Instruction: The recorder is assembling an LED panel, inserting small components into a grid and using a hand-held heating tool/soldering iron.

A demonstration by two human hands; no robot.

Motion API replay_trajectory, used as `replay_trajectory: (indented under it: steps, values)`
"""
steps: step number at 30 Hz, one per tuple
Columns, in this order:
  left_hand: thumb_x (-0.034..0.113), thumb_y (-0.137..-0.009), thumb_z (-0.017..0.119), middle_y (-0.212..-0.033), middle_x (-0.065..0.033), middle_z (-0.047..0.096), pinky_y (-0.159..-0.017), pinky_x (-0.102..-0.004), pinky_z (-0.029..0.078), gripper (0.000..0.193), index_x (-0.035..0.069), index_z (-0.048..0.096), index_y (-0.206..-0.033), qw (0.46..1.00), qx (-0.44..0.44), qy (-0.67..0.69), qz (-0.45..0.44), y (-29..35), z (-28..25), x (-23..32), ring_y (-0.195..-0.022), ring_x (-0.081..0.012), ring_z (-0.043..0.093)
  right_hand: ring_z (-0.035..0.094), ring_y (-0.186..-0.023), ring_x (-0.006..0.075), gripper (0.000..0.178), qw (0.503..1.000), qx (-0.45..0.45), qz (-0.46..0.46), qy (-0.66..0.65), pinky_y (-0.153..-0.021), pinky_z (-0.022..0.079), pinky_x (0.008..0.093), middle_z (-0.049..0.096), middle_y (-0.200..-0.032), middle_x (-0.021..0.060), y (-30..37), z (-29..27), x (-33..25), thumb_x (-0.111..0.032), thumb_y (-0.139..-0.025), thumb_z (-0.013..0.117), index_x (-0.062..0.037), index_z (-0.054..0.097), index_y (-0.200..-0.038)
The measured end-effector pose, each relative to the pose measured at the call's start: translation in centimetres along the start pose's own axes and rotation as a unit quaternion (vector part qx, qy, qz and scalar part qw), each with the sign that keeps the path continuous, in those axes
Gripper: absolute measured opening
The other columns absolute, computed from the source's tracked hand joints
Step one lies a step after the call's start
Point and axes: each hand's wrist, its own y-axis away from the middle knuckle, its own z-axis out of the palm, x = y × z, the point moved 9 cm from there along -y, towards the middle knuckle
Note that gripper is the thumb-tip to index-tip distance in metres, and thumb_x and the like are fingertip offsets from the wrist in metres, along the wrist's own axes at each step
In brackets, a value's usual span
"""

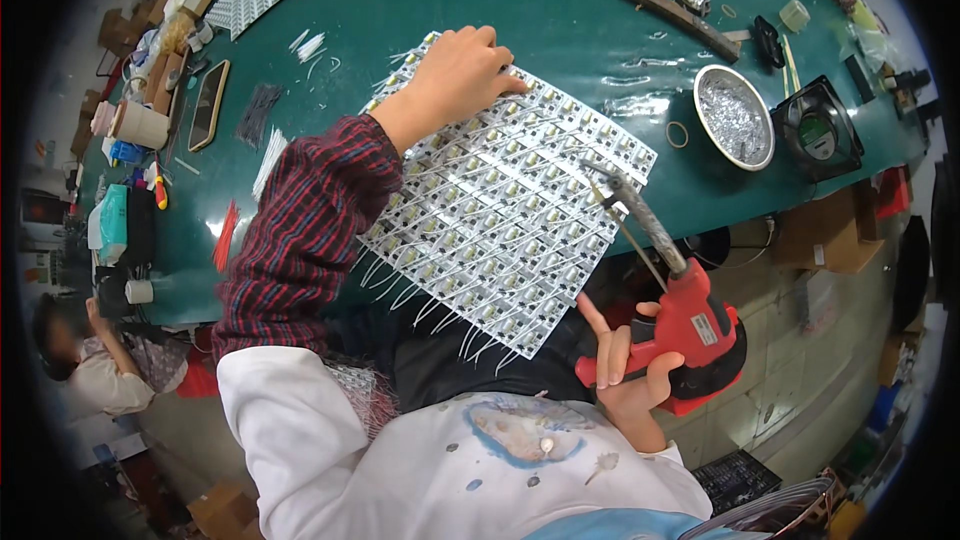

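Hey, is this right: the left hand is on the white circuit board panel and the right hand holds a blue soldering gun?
Not quite: the head view shows that the soldering gun is mainly red, not blue. The right hand does hold it, and the left hand is on the white circuit board panel.

We see white panel (500, 205) of small circuit boards in gridded rows, dark and yellowish components on each; thin white wires slant across, ends trailing off lower-left edge. Panel turned cornerwise, upper part over green table (540, 0), lower corner beyond near edge. We see red soldering gun (700, 315) right of panel, metal barrel angled up-left, tip over panel's right side; contact unclear to us.
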Motion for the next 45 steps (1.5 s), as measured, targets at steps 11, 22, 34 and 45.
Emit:
replay_trajectory:
  steps: [11,22,34,45]
  values:
    - [0.043,-0.077,0.068,-0.078,-0.0093,0.055,-0.070,-0.0374,0.039,0.041,0.003,0.063,-0.074,0.999,0.020,-0.034,0.001,0.3,-0.2,-0.1,-0.078,-0.0262,0.054,0.033,-0.038,0.0115,0.054,0.997,0.053,-0.051,-0.006,-0.107,0.026,0.0569,0.034,-0.048,0.0001,-3.4,-1.1,-1.6,-0.046,-0.097,0.038,0.0003,0.041,-0.124]
    - [0.046,-0.078,0.067,-0.079,-0.0115,0.058,-0.072,-0.0404,0.040,0.045,0.001,0.065,-0.075,0.998,0.023,-0.038,-0.049,0.4,-0.3,-0.8,-0.079,-0.0281,0.056,0.031,-0.038,0.0123,0.057,0.998,0.047,-0.043,-0.016,-0.099,0.038,0.0518,0.033,-0.048,0.0005,-2.6,1.0,-2.2,-0.050,-0.096,0.038,-0.0010,0.042,-0.124]
    - [0.046,-0.081,0.061,-0.078,-0.0167,0.066,-0.074,-0.0447,0.045,0.044,0.003,0.069,-0.077,0.954,-0.077,-0.129,-0.261,5.9,-3.8,-6.8,-0.073,-0.0313,0.065,0.032,-0.042,0.0116,0.049,0.994,-0.061,0.087,0.022,-0.098,0.038,0.0508,0.033,-0.049,-0.0006,-16.6,-1.2,-4.3,-0.041,-0.098,0.040,0.0010,0.045,-0.123]
    - [0.035,-0.082,0.060,-0.079,-0.0128,0.068,-0.065,-0.0389,0.053,0.034,0.003,0.071,-0.075,0.908,-0.137,-0.108,-0.381,11.7,-4.5,-7.6,-0.078,-0.0286,0.068,0.027,-0.034,0.0104,0.049,0.998,-0.023,-0.046,0.032,-0.104,0.033,0.0514,0.031,-0.044,0.0000,-6.3,-4.1,-7.0,-0.038,-0.097,0.045,0.0034,0.042,-0.123]
